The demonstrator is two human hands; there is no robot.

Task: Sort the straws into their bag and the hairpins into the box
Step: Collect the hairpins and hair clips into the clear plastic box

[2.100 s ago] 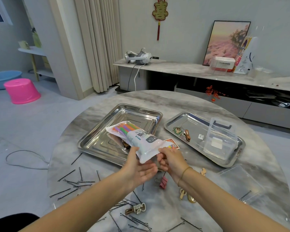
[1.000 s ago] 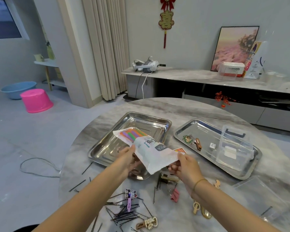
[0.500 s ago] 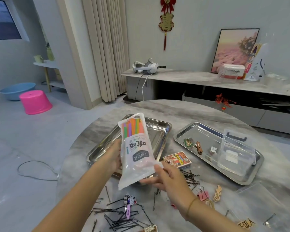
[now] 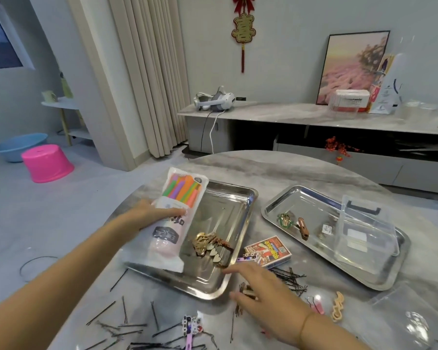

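Observation:
My left hand [image 4: 157, 214] grips the white bag of coloured straws [image 4: 173, 218] and holds it over the left side of the left steel tray [image 4: 243, 210]. My right hand [image 4: 261, 294] hovers open, fingers spread, just off that tray's near right corner, above a cluster of black hairpins [image 4: 288, 279]. Gold and heart-shaped hair clips [image 4: 210, 246] lie inside the left tray. A clear plastic box [image 4: 362, 233] stands in the right steel tray [image 4: 301, 195], beside a brown clip [image 4: 303, 227] and a green one [image 4: 283, 219]. More black hairpins [image 4: 127, 322] are scattered along the table's near edge.
A small red card box [image 4: 268, 250] lies between the trays. A beige claw clip [image 4: 338, 306], a pink clip [image 4: 319, 305] and a purple decorated clip [image 4: 191, 329] lie on the round marble table [image 4: 276, 168]. A clear lid [image 4: 412, 317] rests at the near right.
My right hand has let go of the straw bag and dropped toward the hairpins. My left hand has carried the bag left and down onto the left tray, uncovering the clips there.

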